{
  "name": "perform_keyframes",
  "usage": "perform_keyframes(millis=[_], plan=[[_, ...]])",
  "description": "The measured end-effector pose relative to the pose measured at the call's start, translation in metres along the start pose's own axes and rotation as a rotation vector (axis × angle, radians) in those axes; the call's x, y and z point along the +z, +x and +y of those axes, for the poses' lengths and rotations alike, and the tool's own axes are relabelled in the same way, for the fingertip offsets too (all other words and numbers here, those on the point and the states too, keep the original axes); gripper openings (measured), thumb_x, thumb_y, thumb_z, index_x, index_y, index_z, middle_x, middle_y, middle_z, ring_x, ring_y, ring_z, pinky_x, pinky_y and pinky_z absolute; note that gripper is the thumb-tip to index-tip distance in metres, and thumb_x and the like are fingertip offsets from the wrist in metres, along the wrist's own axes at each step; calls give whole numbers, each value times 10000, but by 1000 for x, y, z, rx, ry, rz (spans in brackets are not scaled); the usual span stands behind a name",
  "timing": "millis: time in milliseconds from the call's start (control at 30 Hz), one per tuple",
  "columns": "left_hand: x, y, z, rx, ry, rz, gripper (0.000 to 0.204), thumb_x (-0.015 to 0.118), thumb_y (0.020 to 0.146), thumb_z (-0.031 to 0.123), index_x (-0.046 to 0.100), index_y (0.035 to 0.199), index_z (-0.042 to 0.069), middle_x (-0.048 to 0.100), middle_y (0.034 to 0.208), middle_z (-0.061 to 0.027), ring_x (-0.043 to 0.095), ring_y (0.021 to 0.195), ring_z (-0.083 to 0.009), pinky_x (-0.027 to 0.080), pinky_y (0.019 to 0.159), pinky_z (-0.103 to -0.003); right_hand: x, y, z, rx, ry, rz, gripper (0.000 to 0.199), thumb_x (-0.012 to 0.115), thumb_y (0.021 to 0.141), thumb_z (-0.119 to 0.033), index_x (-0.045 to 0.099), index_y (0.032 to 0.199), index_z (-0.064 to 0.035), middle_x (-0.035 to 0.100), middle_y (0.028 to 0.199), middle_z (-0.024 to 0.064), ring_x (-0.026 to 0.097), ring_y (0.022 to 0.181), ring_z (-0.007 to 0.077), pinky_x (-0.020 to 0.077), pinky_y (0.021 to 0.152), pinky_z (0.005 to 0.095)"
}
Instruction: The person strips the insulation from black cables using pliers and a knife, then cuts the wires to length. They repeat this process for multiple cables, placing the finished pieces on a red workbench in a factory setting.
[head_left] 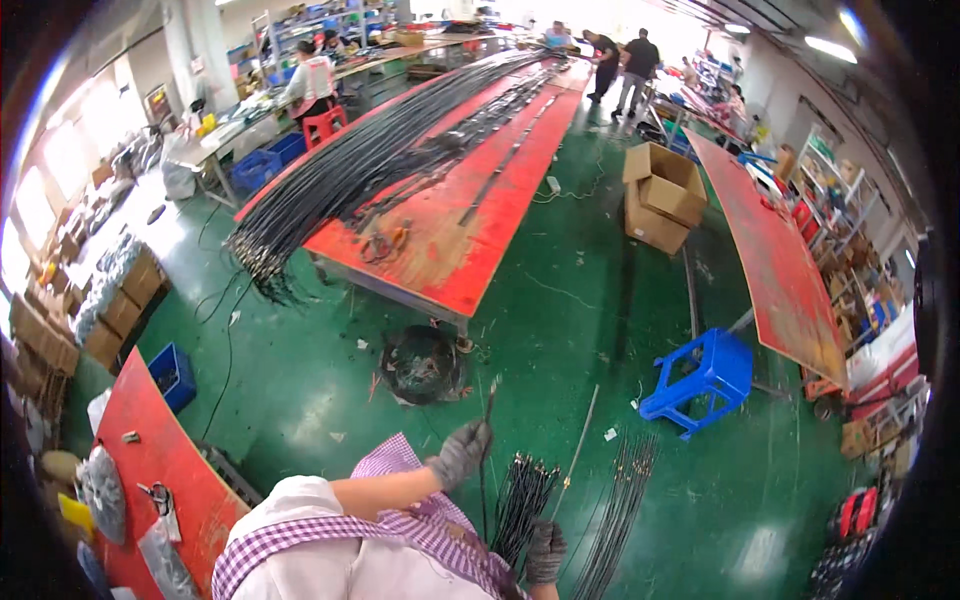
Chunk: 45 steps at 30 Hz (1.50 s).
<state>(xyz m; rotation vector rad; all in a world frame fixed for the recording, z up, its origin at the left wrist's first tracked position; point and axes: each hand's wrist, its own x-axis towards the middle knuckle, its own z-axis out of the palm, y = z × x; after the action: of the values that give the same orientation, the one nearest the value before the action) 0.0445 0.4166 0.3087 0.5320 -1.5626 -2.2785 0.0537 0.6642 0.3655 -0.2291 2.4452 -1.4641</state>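
Observation:
My left hand (462, 455), in a grey work glove, is closed around a black cable (487, 420) that stands upright with a frayed-looking pale tip. Lower and to the right, my gloved right hand (545, 552) is closed on a thin greyish cable (582, 435) slanting up and away. Between the hands a bundle of black cables (525, 490) with brass-coloured ends stands close to my apron. A second, looser cable bundle (625, 490) with similar ends lies to the right of my right hand. The lower ends of both bundles run out of sight.
Ahead stands a long red table (455, 270) bearing long black cables (330, 170) and scissors (385, 245). A black round tub (424, 365) sits beneath its near end. A blue stool (705, 375), cardboard boxes (662, 195) and another red table (765, 260) are right. Several people work farther off.

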Motion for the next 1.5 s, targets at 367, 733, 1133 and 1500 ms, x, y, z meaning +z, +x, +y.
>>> perform_keyframes(millis=[367,733,1133,1500], plan=[[-154,179,261,445,-609,204,154,375,827,244,465,778,128,438,675,-9,425,640,-134,353,569,-264,77,35,-105,-122,-86,131,280,382,844,-236,568,868,-28,575,731,95,482,620,148,377,579,289],[-405,259,603,895,-57,515,209,453,825,301,512,829,100,470,521,8,418,420,-81,315,375,-221,261,197,-360,-826,-49,395,244,400,820,-86,494,1022,13,576,934,141,561,787,175,427,687,274],[-318,228,467,591,4,-4,167,429,853,210,499,894,64,397,515,29,389,426,-58,300,393,-193,315,188,-416,-461,165,-154,194,431,814,-120,540,946,-29,519,616,35,417,509,78,346,476,206],[-221,203,411,369,78,-406,198,360,879,211,476,898,51,381,526,26,365,438,-53,314,421,-196,253,101,-325,-523,24,95,165,455,802,-95,551,918,-28,594,762,64,453,532,77,374,486,215]])
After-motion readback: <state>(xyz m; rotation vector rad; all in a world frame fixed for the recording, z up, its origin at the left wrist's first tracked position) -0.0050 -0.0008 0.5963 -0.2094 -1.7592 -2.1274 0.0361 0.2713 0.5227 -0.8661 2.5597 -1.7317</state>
